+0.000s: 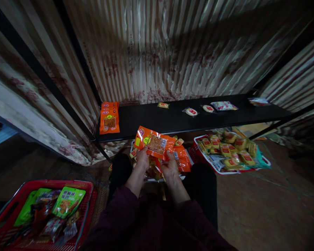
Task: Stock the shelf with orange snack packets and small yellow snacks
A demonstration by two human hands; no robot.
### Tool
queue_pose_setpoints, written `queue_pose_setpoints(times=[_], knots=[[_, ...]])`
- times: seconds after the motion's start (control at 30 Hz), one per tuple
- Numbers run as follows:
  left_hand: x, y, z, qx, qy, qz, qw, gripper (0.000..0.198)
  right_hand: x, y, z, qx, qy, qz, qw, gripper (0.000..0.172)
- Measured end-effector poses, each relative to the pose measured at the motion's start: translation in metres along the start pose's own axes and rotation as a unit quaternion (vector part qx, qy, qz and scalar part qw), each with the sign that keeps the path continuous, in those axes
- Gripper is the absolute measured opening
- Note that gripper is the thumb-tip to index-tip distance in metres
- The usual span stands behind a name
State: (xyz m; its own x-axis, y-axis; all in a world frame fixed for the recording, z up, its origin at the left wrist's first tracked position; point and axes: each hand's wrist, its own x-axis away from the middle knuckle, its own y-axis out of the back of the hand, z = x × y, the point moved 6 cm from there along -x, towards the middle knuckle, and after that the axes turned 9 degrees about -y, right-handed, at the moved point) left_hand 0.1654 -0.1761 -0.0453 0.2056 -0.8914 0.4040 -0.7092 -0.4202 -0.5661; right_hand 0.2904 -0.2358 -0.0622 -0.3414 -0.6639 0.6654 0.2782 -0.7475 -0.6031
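Left hand (pixel 142 159): fingers closed on the orange packet (pixel 156 143), 7 o'clock corner.
Right hand (pixel 170 168): pinching its 5 o'clock edge.
Grip: best kept level, pinching edges only.

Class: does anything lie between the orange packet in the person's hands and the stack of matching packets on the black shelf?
Nothing visible does. The left hand and right hand hold the orange packet before the black shelf; the stack lies up-left, only bare shelf top between.

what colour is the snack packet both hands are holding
Orange, with a clear window and a yellow label: the snack packet held by left hand and right hand, head view.
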Motion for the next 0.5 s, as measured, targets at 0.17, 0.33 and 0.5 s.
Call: queue_pose_setpoints(times=[0.17,0.33,0.5], knots=[[-0.013,0.002,-0.01,-0.054,-0.031,0.003,0.998,0.019,0.007,-0.005,0.007,0.038,0.036,0.019,0.998,0.024],[-0.021,0.006,-0.015,-0.12,-0.046,0.006,0.992,0.016,0.009,-0.007,0.008,0.046,0.027,-0.011,0.999,0.029],[-0.024,0.005,-0.023,-0.162,-0.057,0.036,0.985,0.013,0.014,-0.008,0.01,0.088,0.022,-0.007,0.996,0.028]])
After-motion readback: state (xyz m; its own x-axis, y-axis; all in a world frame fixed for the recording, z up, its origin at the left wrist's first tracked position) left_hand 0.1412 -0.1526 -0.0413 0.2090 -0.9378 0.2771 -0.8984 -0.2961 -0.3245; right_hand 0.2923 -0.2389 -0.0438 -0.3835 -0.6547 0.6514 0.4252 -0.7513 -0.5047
